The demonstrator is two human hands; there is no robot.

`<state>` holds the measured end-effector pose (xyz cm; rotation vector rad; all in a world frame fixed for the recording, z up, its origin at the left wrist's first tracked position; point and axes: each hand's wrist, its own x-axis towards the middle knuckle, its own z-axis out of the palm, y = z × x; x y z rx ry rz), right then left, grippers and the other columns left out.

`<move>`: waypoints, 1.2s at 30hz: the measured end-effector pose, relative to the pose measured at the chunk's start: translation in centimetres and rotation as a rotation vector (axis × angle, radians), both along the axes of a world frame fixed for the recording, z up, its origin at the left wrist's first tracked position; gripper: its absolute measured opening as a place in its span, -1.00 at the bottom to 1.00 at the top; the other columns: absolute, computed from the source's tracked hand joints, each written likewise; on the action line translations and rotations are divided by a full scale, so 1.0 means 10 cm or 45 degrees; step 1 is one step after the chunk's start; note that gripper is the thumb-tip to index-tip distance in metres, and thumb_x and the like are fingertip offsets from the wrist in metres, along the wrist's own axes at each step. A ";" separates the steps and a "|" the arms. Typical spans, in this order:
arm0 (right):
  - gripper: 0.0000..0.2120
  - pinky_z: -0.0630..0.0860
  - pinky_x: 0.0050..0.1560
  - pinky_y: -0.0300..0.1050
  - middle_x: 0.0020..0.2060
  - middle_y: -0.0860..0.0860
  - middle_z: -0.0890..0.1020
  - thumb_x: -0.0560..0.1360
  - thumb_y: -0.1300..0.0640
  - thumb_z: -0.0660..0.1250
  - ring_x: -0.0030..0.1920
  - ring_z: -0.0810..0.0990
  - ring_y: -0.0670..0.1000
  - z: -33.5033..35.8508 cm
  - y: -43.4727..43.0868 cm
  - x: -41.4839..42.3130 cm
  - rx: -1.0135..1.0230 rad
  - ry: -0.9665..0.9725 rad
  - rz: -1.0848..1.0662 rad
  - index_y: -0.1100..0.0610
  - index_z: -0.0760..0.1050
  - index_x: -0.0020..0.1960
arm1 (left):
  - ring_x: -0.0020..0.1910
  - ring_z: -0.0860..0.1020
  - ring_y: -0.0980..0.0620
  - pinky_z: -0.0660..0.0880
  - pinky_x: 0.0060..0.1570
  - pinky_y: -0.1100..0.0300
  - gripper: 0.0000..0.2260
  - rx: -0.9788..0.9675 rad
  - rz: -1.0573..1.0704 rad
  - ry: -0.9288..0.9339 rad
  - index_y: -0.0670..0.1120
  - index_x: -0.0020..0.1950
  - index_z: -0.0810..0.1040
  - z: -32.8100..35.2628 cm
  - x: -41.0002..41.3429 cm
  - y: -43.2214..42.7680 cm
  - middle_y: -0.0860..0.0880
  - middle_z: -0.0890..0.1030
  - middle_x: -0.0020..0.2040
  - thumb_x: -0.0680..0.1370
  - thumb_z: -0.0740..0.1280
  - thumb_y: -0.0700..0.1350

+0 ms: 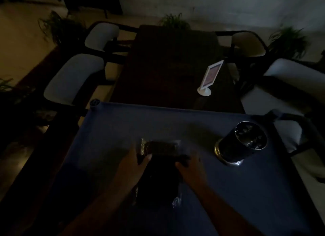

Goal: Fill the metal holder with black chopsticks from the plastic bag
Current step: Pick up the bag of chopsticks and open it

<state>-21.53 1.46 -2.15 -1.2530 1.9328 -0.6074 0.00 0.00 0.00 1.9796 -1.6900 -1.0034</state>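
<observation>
Beyond your fingers, a white sign stand (209, 77) stands on the dark table (167, 65), white-cushioned chairs (70, 77) flanking it.

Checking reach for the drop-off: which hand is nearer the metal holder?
Right. The right hand rests on the bag of chopsticks, just left of the metal holder; the left hand grips the bag's far side, farther away.

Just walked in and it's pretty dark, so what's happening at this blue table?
A person has both hands on a plastic bag of black chopsticks lying on the blue table: the left hand at one side, the right hand at the other. The metal holder stands apart to the right. In this dim light, its contents are unclear.
</observation>
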 end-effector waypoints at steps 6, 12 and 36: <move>-0.43 0.59 -0.07 -0.12 0.20 0.16 0.57 0.41 0.17 0.51 0.05 0.63 0.07 -0.01 -0.07 0.14 0.064 -0.336 -0.191 0.13 0.32 0.32 | 0.27 0.54 -0.09 0.52 0.21 -0.06 -0.28 0.093 0.215 0.180 -0.03 0.52 0.15 -0.09 -0.03 -0.02 -0.10 0.53 0.34 0.48 0.38 0.16; -0.44 0.59 0.12 0.17 0.15 0.18 0.59 0.39 0.21 0.51 0.11 0.62 0.19 -0.04 -0.11 0.20 0.164 -0.457 -0.323 0.21 0.36 0.31 | -0.15 0.57 0.08 0.43 -0.33 0.31 -0.63 0.249 0.357 0.263 -0.10 0.16 0.40 -0.19 -0.07 -0.04 -0.15 0.61 0.10 0.45 0.47 -0.11; -0.57 0.66 -0.15 -0.04 -0.07 0.15 0.74 0.24 0.15 0.53 -0.05 0.73 0.13 0.71 0.04 -0.28 0.208 -1.200 -0.241 0.21 0.60 0.09 | 0.10 0.66 -0.13 0.58 0.04 -0.09 -0.62 0.521 0.197 1.362 -0.04 0.17 0.60 0.47 -0.31 -0.04 -0.16 0.69 0.11 0.36 0.50 -0.20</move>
